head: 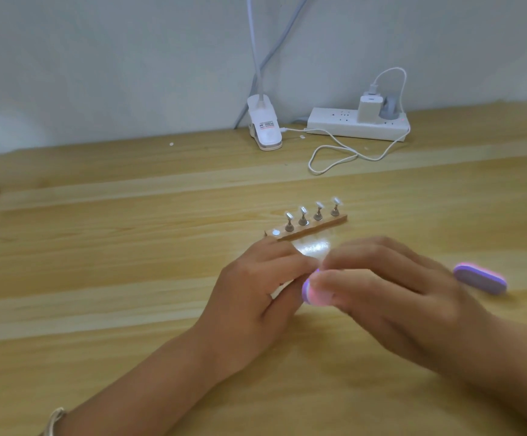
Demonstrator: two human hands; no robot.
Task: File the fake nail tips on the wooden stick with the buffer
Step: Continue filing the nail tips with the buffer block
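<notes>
The right hand (pixel 391 287) grips the buffer (pixel 310 291) in curled fingers; what the left hand (pixel 255 284) pinches is hidden. Just beyond the fingers, four nail tips (pixel 303 210) stand on the wooden stick (pixel 322 227), so filing seems early.

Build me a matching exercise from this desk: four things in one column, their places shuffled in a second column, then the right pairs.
Things
1. wooden stick
2. pink buffer
3. purple buffer
4. power strip

Places
A. lying loose on the table, to the right of the right hand
B. at the back by the wall, with a white charger plugged in
C. between the left hand and the right hand
D. just beyond both hands, carrying four nail tips

Pairs: 1-D, 2-C, 3-A, 4-B
</notes>
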